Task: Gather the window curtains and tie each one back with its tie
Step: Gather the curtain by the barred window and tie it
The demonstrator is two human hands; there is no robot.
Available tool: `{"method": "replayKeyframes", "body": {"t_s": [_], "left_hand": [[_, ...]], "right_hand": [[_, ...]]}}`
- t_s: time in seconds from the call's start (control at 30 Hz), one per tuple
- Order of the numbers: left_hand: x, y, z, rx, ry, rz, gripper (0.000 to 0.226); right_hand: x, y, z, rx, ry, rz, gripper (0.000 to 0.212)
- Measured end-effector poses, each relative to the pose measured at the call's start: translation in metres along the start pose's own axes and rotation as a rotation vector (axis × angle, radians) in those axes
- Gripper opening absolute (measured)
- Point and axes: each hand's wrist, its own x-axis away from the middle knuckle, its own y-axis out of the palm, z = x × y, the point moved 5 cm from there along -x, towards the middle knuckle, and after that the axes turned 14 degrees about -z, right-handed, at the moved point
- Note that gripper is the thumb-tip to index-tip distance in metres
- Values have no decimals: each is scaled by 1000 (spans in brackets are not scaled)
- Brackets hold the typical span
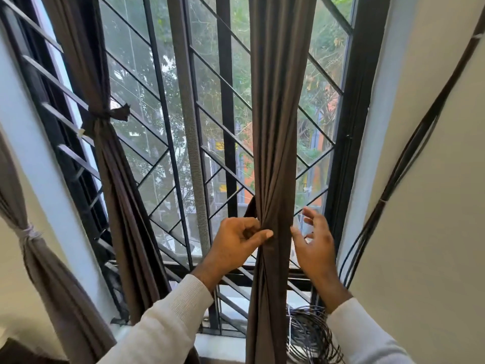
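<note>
Here, left hand (237,241) fingers pinching gathered curtain (278,143), tie (251,208) perhaps behind, right hand (313,240) spread, empty.

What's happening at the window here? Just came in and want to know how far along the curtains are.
A person is gathering the right curtain into a bunch. The left hand pinches the gathered fabric, with a strip of dark tie showing just behind it, while the right hand hovers open beside the curtain, not touching. No knot is on it yet. The left curtain is already tied back.
</note>
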Motion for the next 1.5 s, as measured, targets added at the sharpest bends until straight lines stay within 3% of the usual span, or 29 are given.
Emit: {"method": "replayKeyframes", "body": {"t_s": [0.07, 0.2, 0.3, 0.43, 0.57, 0.67, 0.8, 0.93, 1.0, 1.13, 1.3, 1.37, 1.43, 1.5], "left_hand": [[1, -1, 2, -1, 14, 4, 43], [3, -5, 0, -113, -36, 87, 42], [5, -2, 6, -224, -56, 128, 43], [2, 6, 6, -158, -30, 106, 35], [2, 9, 0, 35, -28, 36, 42], [5, 2, -3, 69, -52, 28, 21], [8, -1, -11, 385, -83, -38, 11], [9, -2, -8, 670, -167, -95, 35], [11, -3, -8, 722, -216, -96, 39], [11, -3, -8, 745, -239, -100, 40], [12, -5, -16, 765, -254, -138, 41], [13, -6, -18, 796, -257, -148, 40], [14, -8, -16, 689, -220, -101, 32], [17, -16, -9, 391, -172, 1, 20]], "right_hand": [[-15, -1, 8, -92, 109, -70, 37], [0, -9, -4, -106, 37, 15, 4], [34, -2, -25, 108, -180, 116, 10], [60, 37, -33, 274, -322, -47, 23], [56, 39, -29, 188, -310, -125, 28], [49, 34, -26, 119, -388, -255, 32], [25, 16, -11, -68, -117, -89, 37], [7, 31, -5, -421, 11, -261, 43], [7, 35, -7, -478, 24, -257, 41], [9, 32, -10, -501, 37, -157, 28], [3, 34, -4, -578, 115, -260, 44], [0, 26, -4, -628, 157, -226, 35], [1, 15, -2, -598, 140, -131, 18], [9, 6, -8, -430, 102, -28, 7]]}}
